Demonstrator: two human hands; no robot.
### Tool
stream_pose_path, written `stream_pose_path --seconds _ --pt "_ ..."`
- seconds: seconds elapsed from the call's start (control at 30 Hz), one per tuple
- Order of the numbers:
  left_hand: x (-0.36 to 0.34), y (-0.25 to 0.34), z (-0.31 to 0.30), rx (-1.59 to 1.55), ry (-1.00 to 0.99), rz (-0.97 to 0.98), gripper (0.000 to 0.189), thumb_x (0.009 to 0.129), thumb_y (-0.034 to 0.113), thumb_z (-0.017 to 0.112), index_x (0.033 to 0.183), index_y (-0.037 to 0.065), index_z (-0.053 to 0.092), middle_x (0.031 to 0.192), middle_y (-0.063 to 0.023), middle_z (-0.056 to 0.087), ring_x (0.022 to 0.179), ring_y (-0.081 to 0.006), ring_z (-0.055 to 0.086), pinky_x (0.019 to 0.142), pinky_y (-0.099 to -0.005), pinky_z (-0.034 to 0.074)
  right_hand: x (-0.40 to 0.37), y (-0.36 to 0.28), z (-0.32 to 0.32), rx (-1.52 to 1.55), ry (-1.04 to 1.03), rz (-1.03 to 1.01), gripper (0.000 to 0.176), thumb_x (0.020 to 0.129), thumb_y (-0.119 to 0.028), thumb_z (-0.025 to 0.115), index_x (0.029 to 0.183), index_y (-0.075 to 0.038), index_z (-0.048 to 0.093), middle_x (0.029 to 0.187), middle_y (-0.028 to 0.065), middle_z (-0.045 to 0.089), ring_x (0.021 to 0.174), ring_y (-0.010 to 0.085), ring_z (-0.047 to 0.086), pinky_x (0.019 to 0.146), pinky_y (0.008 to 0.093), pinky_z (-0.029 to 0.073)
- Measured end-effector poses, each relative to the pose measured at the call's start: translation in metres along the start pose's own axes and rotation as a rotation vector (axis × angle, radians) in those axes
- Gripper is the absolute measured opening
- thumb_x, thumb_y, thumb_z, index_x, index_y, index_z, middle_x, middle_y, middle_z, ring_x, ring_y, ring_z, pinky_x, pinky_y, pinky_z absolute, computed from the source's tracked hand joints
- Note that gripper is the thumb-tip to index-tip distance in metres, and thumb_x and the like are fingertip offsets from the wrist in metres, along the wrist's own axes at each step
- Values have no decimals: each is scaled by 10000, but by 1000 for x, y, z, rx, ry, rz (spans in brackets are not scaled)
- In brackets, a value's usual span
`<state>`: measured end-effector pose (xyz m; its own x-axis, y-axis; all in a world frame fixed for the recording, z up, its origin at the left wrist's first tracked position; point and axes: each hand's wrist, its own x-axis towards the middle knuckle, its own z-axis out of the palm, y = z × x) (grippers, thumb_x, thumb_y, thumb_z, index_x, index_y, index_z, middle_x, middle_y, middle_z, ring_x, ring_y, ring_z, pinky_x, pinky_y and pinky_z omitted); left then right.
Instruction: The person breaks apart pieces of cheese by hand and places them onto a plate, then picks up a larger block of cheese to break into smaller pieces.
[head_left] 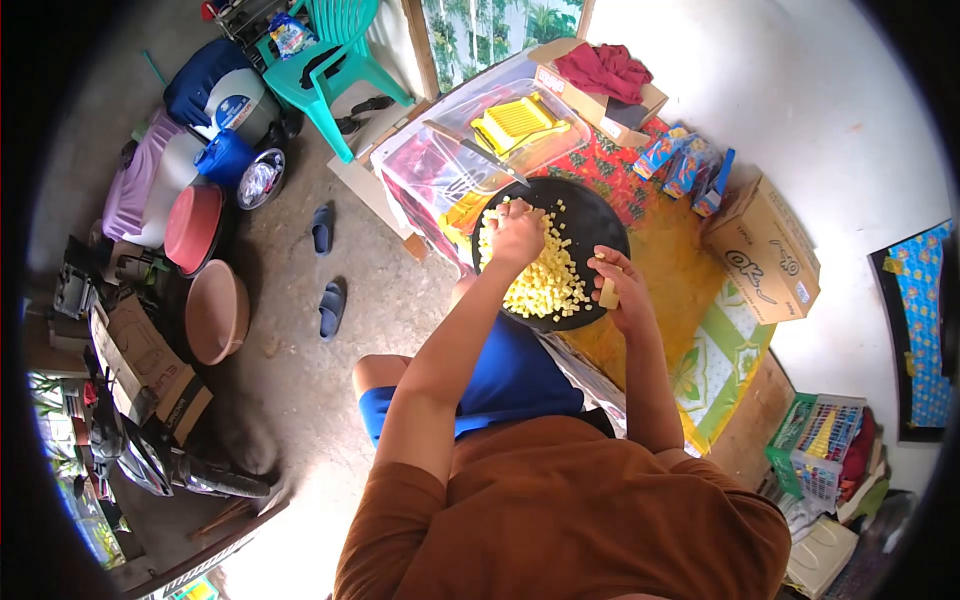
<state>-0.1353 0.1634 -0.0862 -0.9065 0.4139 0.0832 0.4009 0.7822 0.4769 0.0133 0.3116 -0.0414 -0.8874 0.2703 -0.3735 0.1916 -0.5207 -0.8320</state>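
Note:
A round black tray lies on the table, with a heap of small pale yellow cubes over its left and middle part. My left hand is down on the upper part of the heap, fingers bent; whether cubes are between them is hidden. At the tray's right edge, my right hand is closed around a pale yellow block. Beyond the tray stands a clear plastic box with a yellow slotted rack on it.
An open carton with red cloth stands at the table's back. Blue-orange packets and a cardboard box are at the right. Left on the floor are slippers, basins and a green chair.

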Motion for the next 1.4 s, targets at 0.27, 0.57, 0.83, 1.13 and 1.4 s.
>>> stream_pose_path --seconds 0.27,0.57,0.83,1.13,1.4 --pt "-33 13 -30 -323 196 103 292 794 215 688 1073 132 665 1069 -80 597 1040 -291 536 905 -449 402 2 1 13 227 -49 52 201 923 -201 590 1085 -84 570 949 31 608 777 99 571 648 287 516" --pt "-93 42 -53 -942 -159 -41 424 765 170 760 1123 17 591 869 -84 614 695 -140 599 645 -270 488 -2 7 47 385 -67 -54 115 972 -164 503 1026 -83 564 1023 49 616 948 148 575 849 286 470" --pt "-100 35 -44 -1433 -271 -217 309 862 139 687 1098 -23 570 901 -54 608 695 -103 607 590 -242 515 -11 -4 65 371 -134 -91 124 970 -175 504 1016 -85 577 1109 65 620 1052 167 562 889 310 461" --pt "-102 20 -71 -1638 -232 -360 227 907 210 637 1033 32 577 832 -28 610 698 -98 585 637 -261 533 -9 -2 59 266 -59 -96 120 935 -94 532 1039 -74 587 1049 44 623 967 132 586 823 312 494" --pt "-110 31 -89 -1280 -58 -263 209 900 171 653 950 -30 620 679 -21 614 534 -52 527 495 -192 427 -9 4 58 149 -223 1 204 946 -172 565 1115 -57 574 942 0 615 831 79 589 690 252 506"
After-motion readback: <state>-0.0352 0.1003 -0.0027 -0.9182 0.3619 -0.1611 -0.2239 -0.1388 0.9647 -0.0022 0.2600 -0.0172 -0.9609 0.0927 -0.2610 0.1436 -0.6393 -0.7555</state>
